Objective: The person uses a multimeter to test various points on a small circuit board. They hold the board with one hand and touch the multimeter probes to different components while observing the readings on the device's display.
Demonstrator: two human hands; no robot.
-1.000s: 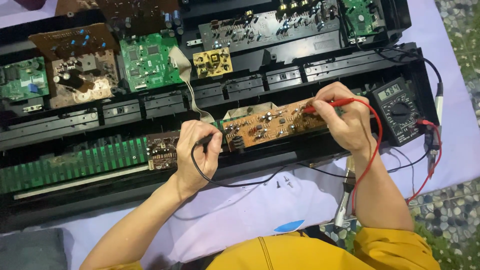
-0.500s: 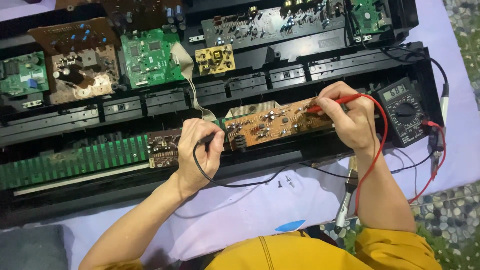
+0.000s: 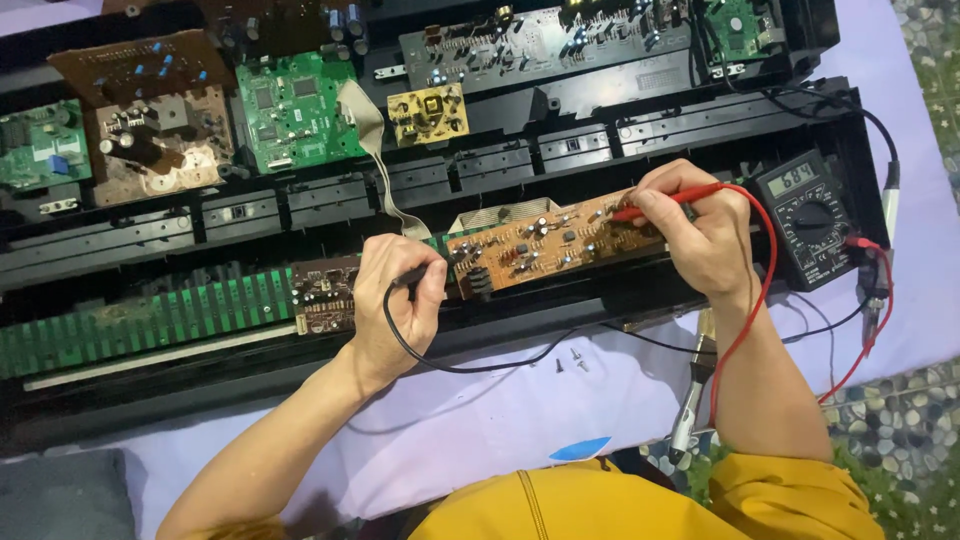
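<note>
A long brown circuit board (image 3: 530,245) lies tilted across the black frame of an opened electronic keyboard (image 3: 700,120). My left hand (image 3: 395,310) grips a black test probe (image 3: 432,270) whose tip touches the board's left end. My right hand (image 3: 700,235) holds a red test probe (image 3: 665,202) with its tip on the board's right part. The red lead (image 3: 755,310) and the black lead (image 3: 470,365) run to a black multimeter (image 3: 810,220) at the right, which has a lit display.
Green circuit boards (image 3: 295,110) and a small yellow board (image 3: 428,112) sit in the upper chassis. A long green strip board (image 3: 140,320) lies at the left. A soldering iron (image 3: 690,400) and two loose screws (image 3: 570,360) rest on the lilac cloth (image 3: 480,430).
Both hands keep the probes on the brown board. The view has shifted slightly; the right hand's probe tip has edged a little along the board.
</note>
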